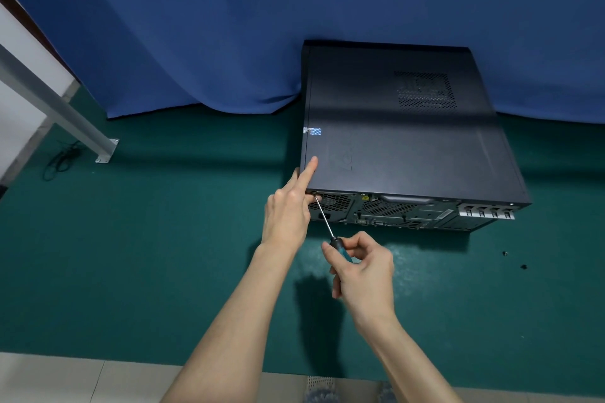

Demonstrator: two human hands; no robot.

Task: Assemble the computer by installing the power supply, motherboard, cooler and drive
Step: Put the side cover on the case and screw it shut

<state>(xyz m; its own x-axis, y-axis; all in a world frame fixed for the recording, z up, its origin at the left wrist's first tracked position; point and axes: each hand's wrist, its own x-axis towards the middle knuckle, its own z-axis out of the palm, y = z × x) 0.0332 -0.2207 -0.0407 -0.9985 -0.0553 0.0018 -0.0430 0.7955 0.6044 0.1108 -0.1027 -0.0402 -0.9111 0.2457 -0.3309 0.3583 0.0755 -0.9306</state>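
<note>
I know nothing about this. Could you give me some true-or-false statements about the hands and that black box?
The right hand grips a screwdriver. True.
The case lies open, its insides showing. False: its cover is on; only the rear panel shows.
The left hand lies flat on the mat. False: its forefinger rests on the case's top.
The screwdriver's tip meets the case's rear, near the left corner. True.
Two small dark bits lie on the mat right of the case. True.

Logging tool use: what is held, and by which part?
The right hand grips the screwdriver by its teal handle; the left hand rests a forefinger on the computer case; whether it pinches anything is hidden.
</note>
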